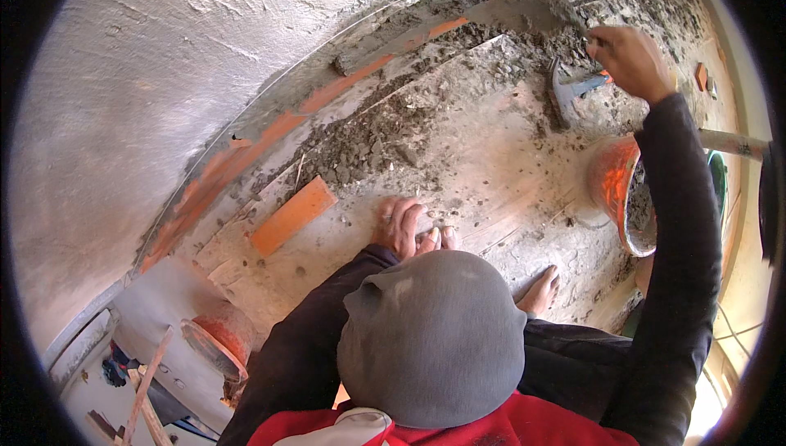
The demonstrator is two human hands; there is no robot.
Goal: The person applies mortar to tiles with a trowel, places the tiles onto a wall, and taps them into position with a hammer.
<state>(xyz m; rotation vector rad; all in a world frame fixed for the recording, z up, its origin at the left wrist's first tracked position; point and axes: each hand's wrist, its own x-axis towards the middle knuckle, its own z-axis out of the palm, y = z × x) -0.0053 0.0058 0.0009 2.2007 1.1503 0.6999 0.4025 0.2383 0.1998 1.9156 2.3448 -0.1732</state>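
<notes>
- Head view, 2 o'clock: right hand (629,61) stretches far out with its grip curled closed, apparently around the handle of a trowel (532,16), whose likely blade lies toward 1 o'clock, flat along the mortar (483,29) by the brick course (348,84). That long arm probably lets the body stay squatting.
- Near the centre, left hand (399,225) rests low beside the toes (431,241), fingers bent, probably for balance; its palm is hidden, so I cannot tell whether the grip is wide or narrow.
- Just below the right hand, a hammer (577,88) lies on the dusty floor (524,151), seemingly parked within reach.
- At 3 o'clock, an orange bucket (612,172) leans its mouth toward the right sleeve (684,200), which covers part of its rim; a green container (717,176) behind is mostly blocked.
- At 9 o'clock, an orange tile (292,215) lies flat, perhaps kept handy.
- A grey cap (434,340) hides the lap; trowel and mortar blend in colour, so the blade's outline is hard to trace.
</notes>
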